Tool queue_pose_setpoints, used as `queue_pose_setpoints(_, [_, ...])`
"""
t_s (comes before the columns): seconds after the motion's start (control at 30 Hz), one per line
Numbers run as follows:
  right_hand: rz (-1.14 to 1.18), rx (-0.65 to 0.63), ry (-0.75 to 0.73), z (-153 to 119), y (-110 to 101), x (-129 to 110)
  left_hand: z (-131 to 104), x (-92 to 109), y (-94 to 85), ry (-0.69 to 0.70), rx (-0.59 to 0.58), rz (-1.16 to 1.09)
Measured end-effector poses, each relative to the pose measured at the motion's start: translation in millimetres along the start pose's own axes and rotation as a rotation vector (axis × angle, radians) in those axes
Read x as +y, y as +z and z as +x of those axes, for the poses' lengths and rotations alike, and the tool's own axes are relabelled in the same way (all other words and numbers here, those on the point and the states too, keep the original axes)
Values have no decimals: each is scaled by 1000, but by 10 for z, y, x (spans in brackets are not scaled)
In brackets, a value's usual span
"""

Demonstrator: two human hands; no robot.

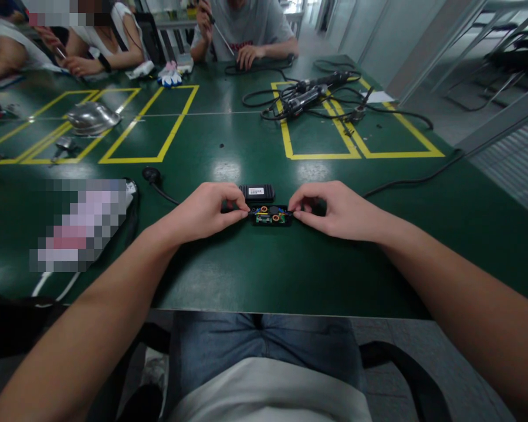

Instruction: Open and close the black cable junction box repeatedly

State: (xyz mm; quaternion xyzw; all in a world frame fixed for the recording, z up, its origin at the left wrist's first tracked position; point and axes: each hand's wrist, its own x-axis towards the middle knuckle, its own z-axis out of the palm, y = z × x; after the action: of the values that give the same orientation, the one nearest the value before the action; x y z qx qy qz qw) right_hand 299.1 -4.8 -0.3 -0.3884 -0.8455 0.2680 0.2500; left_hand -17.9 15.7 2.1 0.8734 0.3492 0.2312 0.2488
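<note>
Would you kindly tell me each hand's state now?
Left hand: closed, pinching at the left end of the open rectangular black plastic case.
Right hand: closed, pinching at its right end; exact grip unclear.

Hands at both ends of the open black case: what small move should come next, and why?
Probably a gentle press to settle the wiring into the open case: the left hand and right hand pinch at its opposite ends, and the labelled black piece lies behind it, not over it.
</note>
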Motion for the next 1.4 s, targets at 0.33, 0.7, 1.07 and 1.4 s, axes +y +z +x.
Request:
queue_pose_setpoints(0.33, [78,-12,9,-1,-2,64,-1,16,-22,17,-39,76])
queue_pose_setpoints(0.7, [55,11,-22,6,18,62,5,10,-51,49,-61,130])
queue_pose_setpoints(1.07, [-57,78,-97,-7,64,-2,34,-1,40,-14,159,231])
queue_pose_setpoints(1.4, [-66,30,-27,-20,54,-6,76,-111,99,-175,135,230])
